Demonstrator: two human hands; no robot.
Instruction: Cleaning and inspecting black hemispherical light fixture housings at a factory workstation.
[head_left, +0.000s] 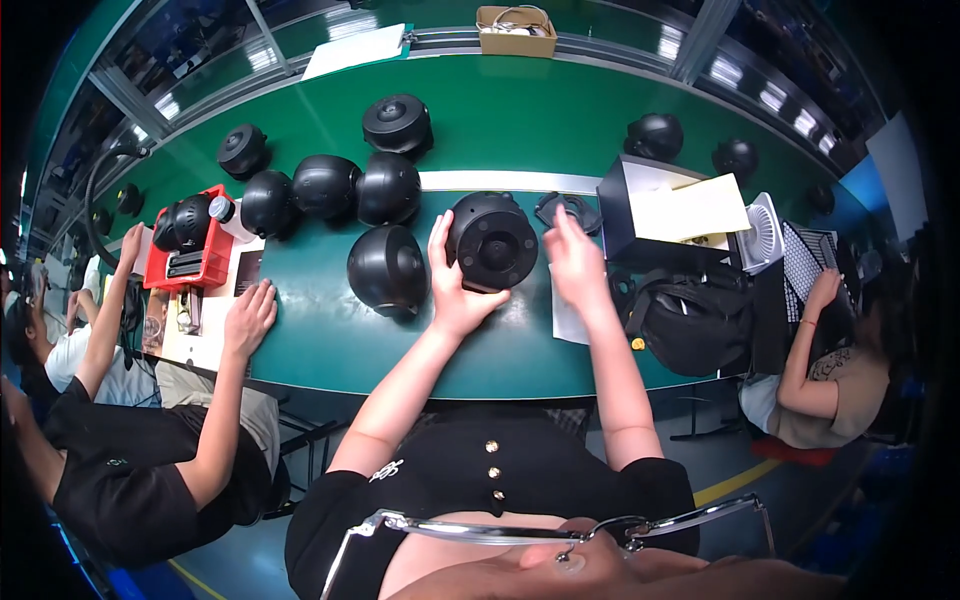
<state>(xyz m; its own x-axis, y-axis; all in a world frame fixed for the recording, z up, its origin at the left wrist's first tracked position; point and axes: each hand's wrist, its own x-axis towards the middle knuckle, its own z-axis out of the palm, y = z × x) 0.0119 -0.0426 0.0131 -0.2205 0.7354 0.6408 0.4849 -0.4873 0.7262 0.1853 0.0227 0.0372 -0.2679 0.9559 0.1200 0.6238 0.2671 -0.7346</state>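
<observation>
The left hand (462, 302) is curved around a black round unit (494, 245), thumb along its lower edge and fingers up its left side; the right hand (577, 262) has its fingers stretched toward a flat dark part (583, 212) at about two o'clock from the unit, and blur makes it impossible to tell whether they pinch it. With only the left hand on that smooth shell, the unit could slip or twist if the grip loosened (whether the table bears any of its weight, I cannot tell). A backward knock of the left wrist could set the glossy black sphere (385, 272), near it at between eight and nine o'clock, rolling. The unit's facing side is a flat matte disc with a recessed centre ringed by small round spots. Farther out, more rounded shells (325, 187) cluster toward ten o'clock on the smooth green tabletop (310, 335), a hard-edged dark box (640, 235) sits toward three, a soft fabric backpack (695, 320) slumps at four, and an open cardboard box (517, 44) lies at twelve.
</observation>
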